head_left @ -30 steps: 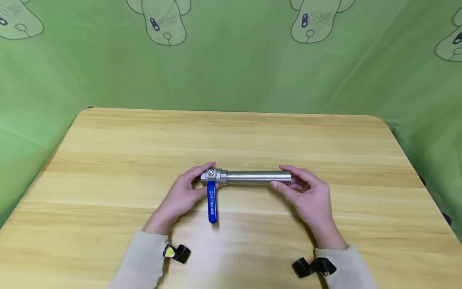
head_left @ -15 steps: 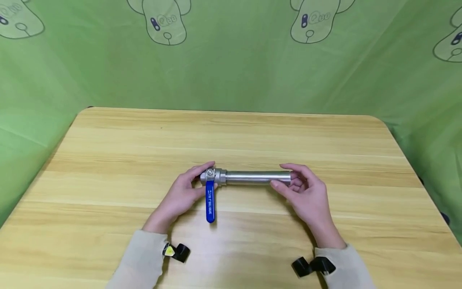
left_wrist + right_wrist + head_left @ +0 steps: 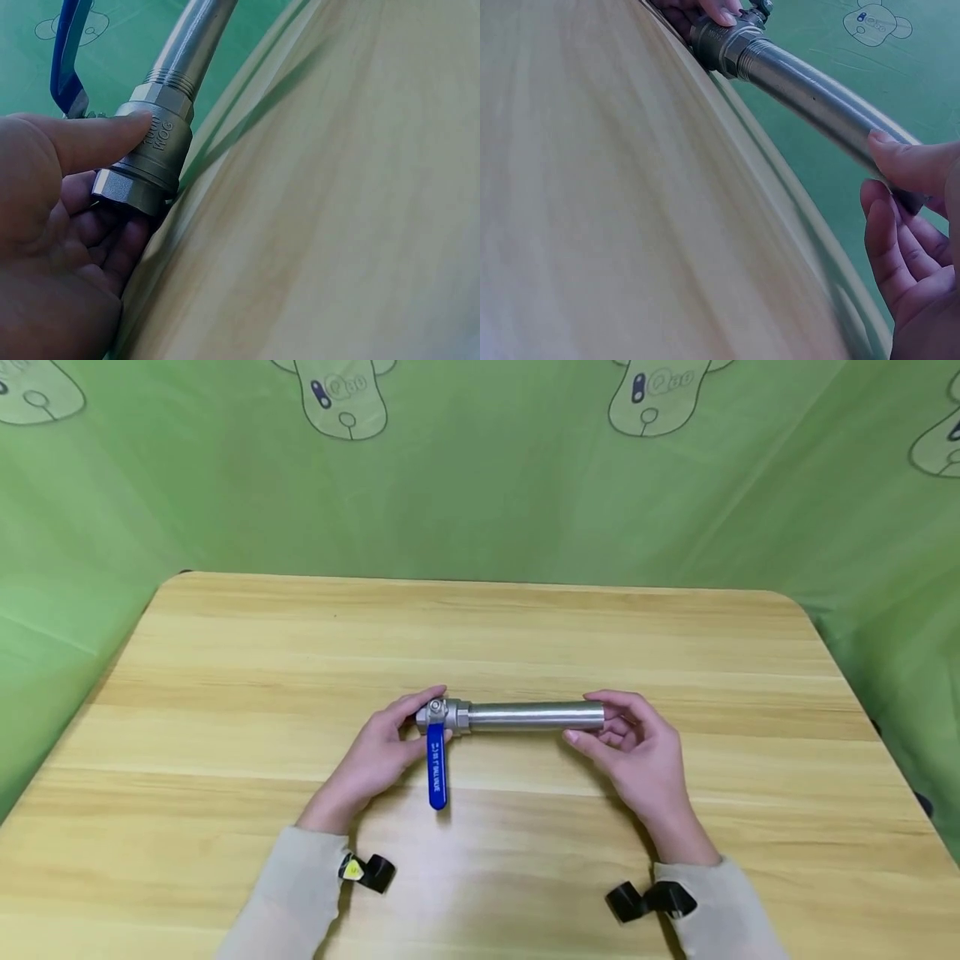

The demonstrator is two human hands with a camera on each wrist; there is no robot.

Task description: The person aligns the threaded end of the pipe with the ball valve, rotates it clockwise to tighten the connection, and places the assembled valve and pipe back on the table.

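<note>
A steel ball valve (image 3: 456, 717) with a blue lever handle (image 3: 437, 768) is joined to a steel pipe (image 3: 532, 717), the two in one line across the middle of the table. The lever points toward the person. My left hand (image 3: 375, 756) grips the valve's left end; in the left wrist view its thumb (image 3: 112, 141) lies on the valve body (image 3: 161, 146), marked WOG. Several turns of pipe thread (image 3: 171, 79) show at the joint. With thumb and fingers, my right hand (image 3: 648, 764) holds the pipe's right end, partly covering it in the right wrist view.
A light wood table (image 3: 480, 635) lies under the hands. Green cloth (image 3: 487, 502) with printed bear heads hangs behind it and at both sides. Black wrist cameras (image 3: 378, 872) are strapped over the pale sleeves (image 3: 288, 893).
The head view has tipped slightly, so the table and hands sit higher in the picture. The lever has swung a little to the left. Both hands keep their hold.
</note>
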